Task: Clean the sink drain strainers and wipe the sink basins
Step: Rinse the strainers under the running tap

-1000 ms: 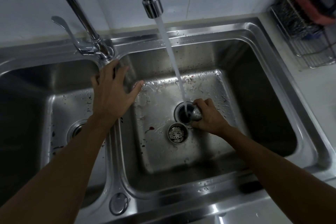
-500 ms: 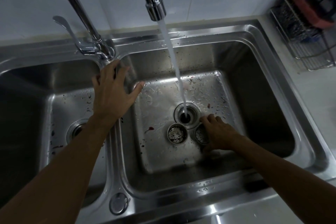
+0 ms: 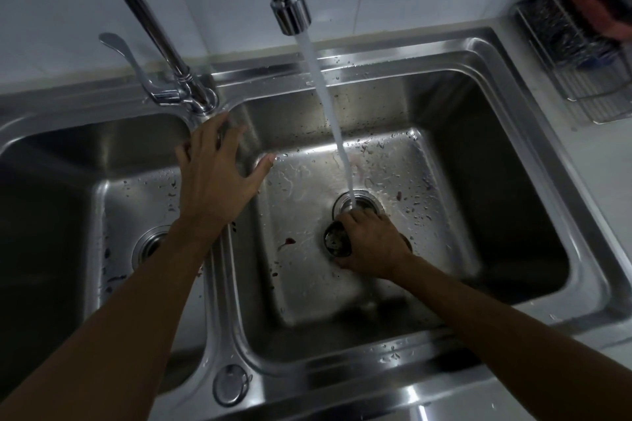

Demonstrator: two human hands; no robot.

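A steel double sink has a right basin [image 3: 485, 202] speckled with food bits and a left basin [image 3: 61, 215]. Water runs from the faucet spout [image 3: 290, 10] into the right basin's open drain [image 3: 367, 203]. Just in front of that drain, my right hand [image 3: 372, 244] grips a round metal strainer [image 3: 334, 243] from the right, low over the basin floor. The edge of a second strainer [image 3: 407, 240] peeks out behind my wrist. My left hand [image 3: 212, 181] lies flat with fingers spread on the divider between the basins.
The left basin's drain [image 3: 150, 244] has no strainer in it. The faucet lever [image 3: 136, 68] stands at the back, left of the divider. On the counter at the back right is a wire rack [image 3: 581, 72] holding a red item. A round cap [image 3: 229, 384] sits in the front rim.
My right hand set the rinsed strainer down to the right of the drain, then shifted left and closed around the other strainer. My left hand stayed on the divider.
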